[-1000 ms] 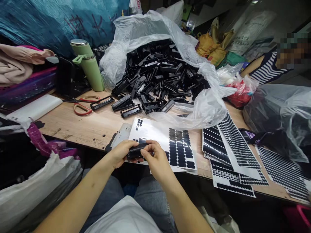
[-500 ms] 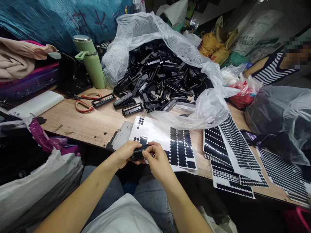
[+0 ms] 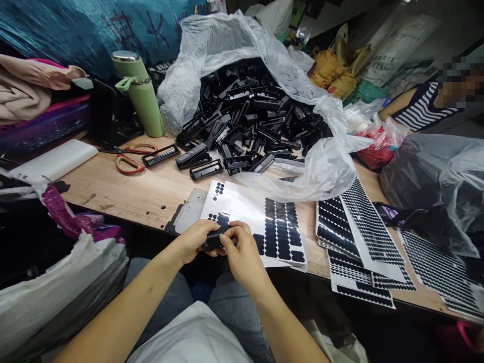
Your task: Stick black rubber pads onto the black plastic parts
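Observation:
Both my hands meet at the near table edge around one small black plastic part (image 3: pixel 213 240). My left hand (image 3: pixel 195 240) grips it from the left with curled fingers. My right hand (image 3: pixel 239 249) pinches its right end with fingertips pressed on it. Just behind them lies a white sticker sheet (image 3: pixel 242 206) with black oval pads, partly peeled. Several loose black parts (image 3: pixel 206 170) lie further back on the wooden table (image 3: pixel 124 194), spilling from an open clear plastic bag (image 3: pixel 321 161) piled with the same black parts.
More pad sheets (image 3: pixel 355 227) lie to the right. Red-handled scissors (image 3: pixel 128 159), a green flask (image 3: pixel 141 96) and a white flat box (image 3: pixel 53 161) stand at the left. Filled plastic bags (image 3: pixel 434 176) crowd the right. A person in a striped top (image 3: pixel 419 108) sits at the far right.
My hands stayed at the table edge on the black part. The right fingers shifted slightly along it, and the view drifted a little.

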`<action>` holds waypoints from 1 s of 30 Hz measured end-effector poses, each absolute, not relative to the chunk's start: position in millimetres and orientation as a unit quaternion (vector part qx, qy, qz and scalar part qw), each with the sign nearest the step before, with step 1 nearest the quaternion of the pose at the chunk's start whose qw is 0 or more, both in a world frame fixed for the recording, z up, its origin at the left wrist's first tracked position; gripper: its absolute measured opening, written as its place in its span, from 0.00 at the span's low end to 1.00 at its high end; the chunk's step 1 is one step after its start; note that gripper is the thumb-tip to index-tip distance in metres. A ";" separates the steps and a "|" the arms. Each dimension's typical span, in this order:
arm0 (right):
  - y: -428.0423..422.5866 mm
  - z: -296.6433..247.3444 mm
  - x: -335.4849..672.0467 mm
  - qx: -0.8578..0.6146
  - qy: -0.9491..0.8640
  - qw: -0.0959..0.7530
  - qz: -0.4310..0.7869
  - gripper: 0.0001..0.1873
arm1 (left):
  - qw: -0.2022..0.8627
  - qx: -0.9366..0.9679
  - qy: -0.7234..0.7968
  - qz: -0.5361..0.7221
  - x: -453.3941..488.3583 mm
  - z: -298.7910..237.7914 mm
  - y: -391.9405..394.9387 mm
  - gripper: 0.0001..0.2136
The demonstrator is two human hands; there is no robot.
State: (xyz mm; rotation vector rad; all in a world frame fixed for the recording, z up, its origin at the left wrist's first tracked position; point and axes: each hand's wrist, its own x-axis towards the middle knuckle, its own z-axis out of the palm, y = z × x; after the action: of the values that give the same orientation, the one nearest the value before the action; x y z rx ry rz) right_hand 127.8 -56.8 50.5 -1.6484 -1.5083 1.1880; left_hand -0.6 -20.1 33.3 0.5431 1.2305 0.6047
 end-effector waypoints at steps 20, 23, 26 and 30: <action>13.3 14.1 100.4 -0.646 -0.638 0.308 0.285 0.08 | 0.706 0.233 0.597 0.302 -42.9 19.2 -11.2 0.05; 49.6 -0.9 90.4 -0.664 -0.669 0.199 0.269 0.07 | 0.676 0.204 0.635 0.314 -56.0 14.3 -6.1 0.04; 62.1 -9.5 84.5 -0.667 -0.685 0.156 0.246 0.08 | 0.681 0.176 0.635 0.320 -62.3 11.2 -3.9 0.04; 54.0 -5.7 89.2 -0.655 -0.687 0.179 0.259 0.09 | 0.690 0.162 0.629 0.320 -64.1 10.4 -2.9 0.04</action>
State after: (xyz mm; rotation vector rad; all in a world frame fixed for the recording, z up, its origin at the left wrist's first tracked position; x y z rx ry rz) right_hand 89.2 54.0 -5.7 -1.8509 -1.9430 0.7337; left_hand -64.1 -2.9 10.4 0.3617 1.4063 0.7148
